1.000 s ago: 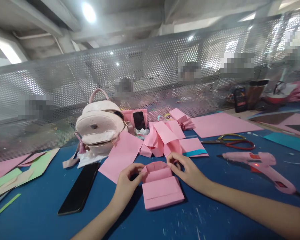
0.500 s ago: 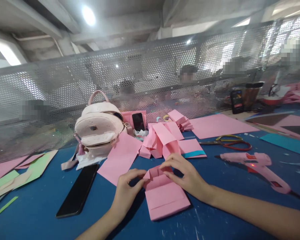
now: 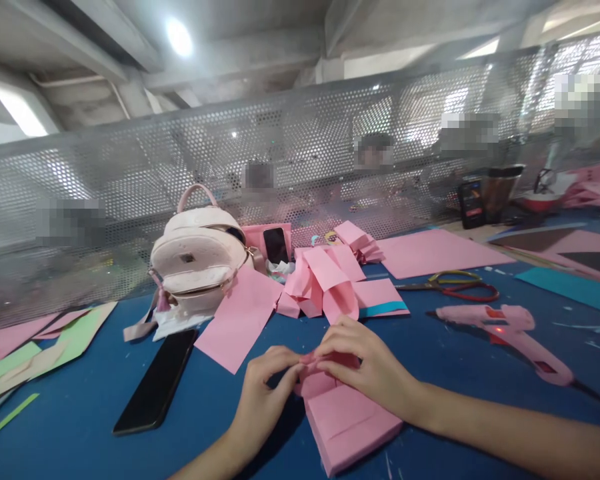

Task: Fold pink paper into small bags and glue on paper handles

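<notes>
A folded pink paper bag lies on the blue table in front of me, its open end pointing away. My left hand pinches the left side of that open end, fingers closed on the paper. My right hand curls over the top of the same end and presses it together, fingertips meeting those of the left hand. A heap of similar folded pink paper bags lies just behind my hands.
A black phone lies at the left, a pale pink backpack behind it. Pink paper sheets, scissors and a pink glue gun lie to the right. A perforated metal screen closes the back; other people sit behind it.
Both hands have drawn together toward me and closed the open end of the pink paper bag, which has slid nearer and turned slightly clockwise.
</notes>
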Demonstrator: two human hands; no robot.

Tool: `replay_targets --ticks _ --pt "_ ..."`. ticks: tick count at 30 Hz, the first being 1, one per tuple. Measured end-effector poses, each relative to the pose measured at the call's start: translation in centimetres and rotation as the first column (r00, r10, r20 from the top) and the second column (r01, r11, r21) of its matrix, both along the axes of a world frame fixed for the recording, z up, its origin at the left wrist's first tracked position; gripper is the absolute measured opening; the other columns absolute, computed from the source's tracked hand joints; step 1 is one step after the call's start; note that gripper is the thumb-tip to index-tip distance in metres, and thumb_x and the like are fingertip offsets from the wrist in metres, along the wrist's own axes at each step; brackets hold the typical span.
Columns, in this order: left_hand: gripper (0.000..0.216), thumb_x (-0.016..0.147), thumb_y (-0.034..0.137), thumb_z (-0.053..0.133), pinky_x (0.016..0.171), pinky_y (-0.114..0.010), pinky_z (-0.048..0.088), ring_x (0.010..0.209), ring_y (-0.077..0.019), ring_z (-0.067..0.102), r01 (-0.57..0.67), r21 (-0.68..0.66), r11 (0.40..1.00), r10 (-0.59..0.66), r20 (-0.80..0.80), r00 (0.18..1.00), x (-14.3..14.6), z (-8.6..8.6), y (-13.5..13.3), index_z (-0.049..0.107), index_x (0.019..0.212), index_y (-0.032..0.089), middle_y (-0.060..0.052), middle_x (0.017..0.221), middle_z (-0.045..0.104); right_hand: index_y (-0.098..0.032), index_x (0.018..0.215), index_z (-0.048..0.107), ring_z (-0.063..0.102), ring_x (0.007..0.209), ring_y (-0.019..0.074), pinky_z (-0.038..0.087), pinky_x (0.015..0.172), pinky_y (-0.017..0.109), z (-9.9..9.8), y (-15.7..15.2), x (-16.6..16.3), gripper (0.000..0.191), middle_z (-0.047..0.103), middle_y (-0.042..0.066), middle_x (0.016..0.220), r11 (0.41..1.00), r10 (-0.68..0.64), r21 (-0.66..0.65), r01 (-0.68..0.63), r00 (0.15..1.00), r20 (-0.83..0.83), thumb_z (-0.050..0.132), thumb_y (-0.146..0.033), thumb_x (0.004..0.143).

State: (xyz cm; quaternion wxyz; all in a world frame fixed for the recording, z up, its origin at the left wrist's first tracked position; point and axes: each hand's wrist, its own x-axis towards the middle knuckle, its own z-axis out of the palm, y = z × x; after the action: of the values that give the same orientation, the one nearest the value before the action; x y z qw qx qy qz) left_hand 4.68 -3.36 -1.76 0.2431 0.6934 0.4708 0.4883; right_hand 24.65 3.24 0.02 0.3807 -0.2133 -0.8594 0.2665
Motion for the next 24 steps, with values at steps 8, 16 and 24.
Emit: replay_targets --ticks 8,16,24 --pt "0.013 0.087 0.023 0.063 0.065 -0.023 0.052 0.061 -0.0134 0.064 -0.063 -0.166 0.984 0.097 0.205 0.974 0.37 -0.65 -0.27 0.060 0.099 0.020 0.003 0.068 0.069 -0.026 0.091 0.074 0.056 0.080 0.0173 0.043 0.073 0.030 -0.23 -0.04 -0.26 0.006 0.069 0.001 0.079 0.999 0.036 -0.023 -0.037 0.999 -0.021 0.071 -0.029 0.087" --pt "0.008 0.084 0.020 0.067 0.071 -0.025 0.054 0.073 -0.0167 0.069 -0.152 -0.085 0.985 0.160 0.089 0.983 0.24 -0.62 -0.32 0.075 0.083 0.022 -0.001 0.081 0.076 -0.024 0.081 0.071 0.056 0.081 0.0183 0.043 0.076 0.033 -0.67 -0.15 -0.29 0.003 0.069 0.000 0.079 0.998 0.052 -0.028 -0.054 0.997 -0.058 0.074 -0.025 0.083" --pt "0.007 0.083 0.018 0.069 0.073 -0.027 0.054 0.075 -0.0177 0.070 -0.162 -0.070 0.984 0.167 0.077 0.983 0.42 -0.47 -0.45 0.075 0.083 0.022 -0.001 0.081 0.076 -0.024 0.074 0.072 0.055 0.081 0.0190 0.043 0.076 0.034 -0.88 -0.03 -0.41 0.010 0.066 0.001 0.077 0.997 0.048 -0.051 -0.052 0.996 -0.077 0.075 -0.030 0.082"
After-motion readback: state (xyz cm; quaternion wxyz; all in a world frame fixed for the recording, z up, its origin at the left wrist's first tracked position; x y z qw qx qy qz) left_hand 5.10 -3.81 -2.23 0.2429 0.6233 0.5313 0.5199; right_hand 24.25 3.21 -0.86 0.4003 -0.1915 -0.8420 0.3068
